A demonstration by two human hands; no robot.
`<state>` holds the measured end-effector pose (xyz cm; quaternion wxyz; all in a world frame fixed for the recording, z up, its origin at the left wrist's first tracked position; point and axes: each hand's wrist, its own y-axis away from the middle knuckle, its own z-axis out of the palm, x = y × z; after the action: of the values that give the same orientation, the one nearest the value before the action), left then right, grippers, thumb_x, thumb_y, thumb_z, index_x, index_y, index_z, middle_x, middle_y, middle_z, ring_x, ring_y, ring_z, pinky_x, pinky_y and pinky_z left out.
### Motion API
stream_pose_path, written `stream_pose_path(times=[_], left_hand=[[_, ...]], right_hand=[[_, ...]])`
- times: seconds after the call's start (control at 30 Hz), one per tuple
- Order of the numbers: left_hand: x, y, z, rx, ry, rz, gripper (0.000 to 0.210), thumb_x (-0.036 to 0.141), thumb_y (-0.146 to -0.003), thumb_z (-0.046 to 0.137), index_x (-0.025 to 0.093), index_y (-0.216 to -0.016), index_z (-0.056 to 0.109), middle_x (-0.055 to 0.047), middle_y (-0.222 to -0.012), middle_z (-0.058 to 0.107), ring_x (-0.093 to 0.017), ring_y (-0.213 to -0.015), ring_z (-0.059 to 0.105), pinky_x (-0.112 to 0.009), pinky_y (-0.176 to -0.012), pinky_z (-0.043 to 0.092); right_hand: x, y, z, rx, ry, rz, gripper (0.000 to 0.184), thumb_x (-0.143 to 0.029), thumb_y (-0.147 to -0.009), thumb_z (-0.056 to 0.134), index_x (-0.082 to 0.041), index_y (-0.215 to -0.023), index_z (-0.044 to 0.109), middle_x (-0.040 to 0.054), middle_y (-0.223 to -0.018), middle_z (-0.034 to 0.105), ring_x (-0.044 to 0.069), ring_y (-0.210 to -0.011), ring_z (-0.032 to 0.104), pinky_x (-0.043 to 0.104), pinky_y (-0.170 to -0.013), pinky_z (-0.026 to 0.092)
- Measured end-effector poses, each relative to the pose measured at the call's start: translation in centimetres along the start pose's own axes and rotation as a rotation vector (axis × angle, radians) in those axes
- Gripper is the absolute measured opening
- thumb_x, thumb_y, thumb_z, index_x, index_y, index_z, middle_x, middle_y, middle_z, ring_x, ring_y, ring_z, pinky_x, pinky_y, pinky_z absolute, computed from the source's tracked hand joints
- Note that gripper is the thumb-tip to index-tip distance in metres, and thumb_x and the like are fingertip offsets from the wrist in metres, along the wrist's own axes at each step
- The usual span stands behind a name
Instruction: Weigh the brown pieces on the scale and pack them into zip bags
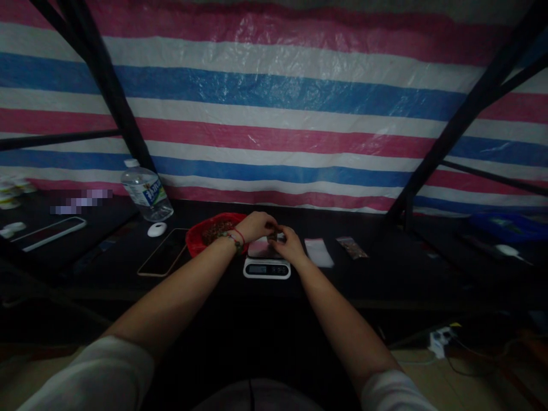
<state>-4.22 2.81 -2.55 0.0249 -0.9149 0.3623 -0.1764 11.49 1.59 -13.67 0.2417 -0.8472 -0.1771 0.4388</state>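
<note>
Both hands meet over a white digital kitchen scale (267,269). My left hand (256,226), with a red string and a beaded bracelet at its wrist, has its fingers closed at a small plastic bag (273,234) with brownish contents. My right hand (291,246) pinches the same bag from the other side; its details are dim and partly hidden by the fingers. Beside my left wrist lies a red plastic bag or basin (195,242) holding loose brown bits (216,229). To the right of the scale are flat, clear bags (319,253) and one filled bag (352,248).
A phone (161,252), a white mouse-like object (157,229) and a large clear bottle (148,191) stand left of the red container. Dark metal posts (445,137) frame the table, with a striped sheet (274,103) behind. A blue object (509,226) lies far right.
</note>
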Motion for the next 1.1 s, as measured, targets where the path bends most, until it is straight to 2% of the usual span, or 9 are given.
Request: stream_pose_path(times=[0.13, 0.23, 0.67, 1.1], left_hand=[[-0.46, -0.17, 0.27, -0.042, -0.01, 0.061, 0.026, 0.028, -0.078, 0.057, 0.021, -0.099, 0.07, -0.003, -0.095, 0.071, -0.016, -0.088, 0.063, -0.021, -0.074, 0.044], [-0.67, -0.17, 0.02, -0.062, -0.004, 0.085, 0.027, 0.031, -0.078, 0.059, 0.02, -0.1, 0.07, -0.002, -0.093, 0.07, -0.016, -0.085, 0.063, -0.021, -0.072, 0.044], [-0.48, 0.27, -0.1, -0.025, -0.049, 0.117, 0.027, 0.022, -0.08, 0.053, 0.019, -0.101, 0.069, -0.004, -0.099, 0.069, -0.016, -0.092, 0.061, -0.023, -0.08, 0.044], [-0.61, 0.71, 0.42, 0.035, -0.003, 0.102, 0.033, 0.023, -0.078, 0.054, 0.018, -0.11, 0.062, -0.006, -0.108, 0.066, -0.019, -0.099, 0.059, -0.027, -0.086, 0.044]], right_hand=[[-0.13, -0.02, 0.0, -0.024, 0.022, 0.002, 0.041, -0.029, -0.067, 0.069, -0.019, -0.106, 0.061, 0.008, -0.103, 0.063, 0.022, -0.099, 0.057, 0.037, -0.089, 0.045], [-0.19, -0.03, -0.01, 0.004, 0.035, 0.011, 0.042, -0.031, -0.069, 0.068, -0.017, -0.107, 0.06, 0.0085, -0.102, 0.063, 0.022, -0.098, 0.057, 0.036, -0.089, 0.045], [0.06, -0.21, 0.15, 0.019, -0.006, 0.049, 0.038, -0.033, -0.068, 0.069, -0.019, -0.102, 0.063, 0.0062, -0.099, 0.065, 0.021, -0.094, 0.059, 0.035, -0.087, 0.046], [0.02, -0.3, 0.1, 0.015, -0.045, 0.029, 0.045, -0.027, -0.068, 0.07, -0.022, -0.111, 0.06, 0.0056, -0.108, 0.065, 0.021, -0.102, 0.059, 0.037, -0.092, 0.045]])
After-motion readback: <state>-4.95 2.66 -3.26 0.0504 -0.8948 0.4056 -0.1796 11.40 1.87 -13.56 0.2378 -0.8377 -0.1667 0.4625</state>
